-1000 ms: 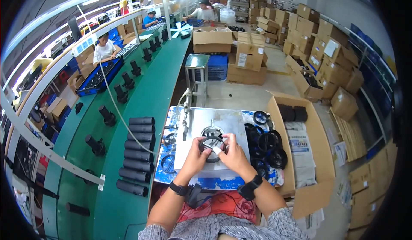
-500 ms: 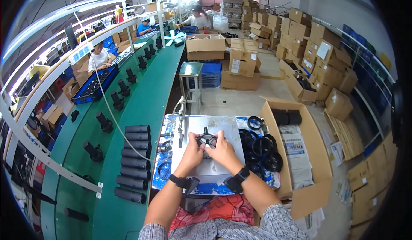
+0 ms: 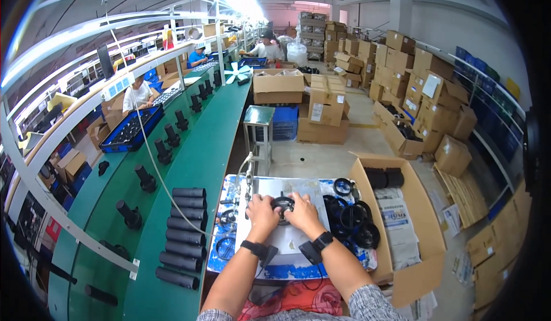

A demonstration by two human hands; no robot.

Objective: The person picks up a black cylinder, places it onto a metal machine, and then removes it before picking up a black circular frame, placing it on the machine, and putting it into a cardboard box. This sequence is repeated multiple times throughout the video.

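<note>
Head view: one black, round, ring-like part is over a flat silver metal plate, grasped at opposite sides by the left hand and right hand; contact with the plate cannot be confirmed. Work on it appears unfinished. Loose black rings lie heaped at right, unheld; black cylindrical tubes lie lined up at left, well apart.

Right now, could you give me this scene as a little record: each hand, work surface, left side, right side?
Left hand: fingers on a black round part
Right hand: fingers on the same part
Work surface: metal plate on a blue-and-white table
Left side: row of black tubes on a green bench
Right side: loose black rings, then an open cardboard box
</note>
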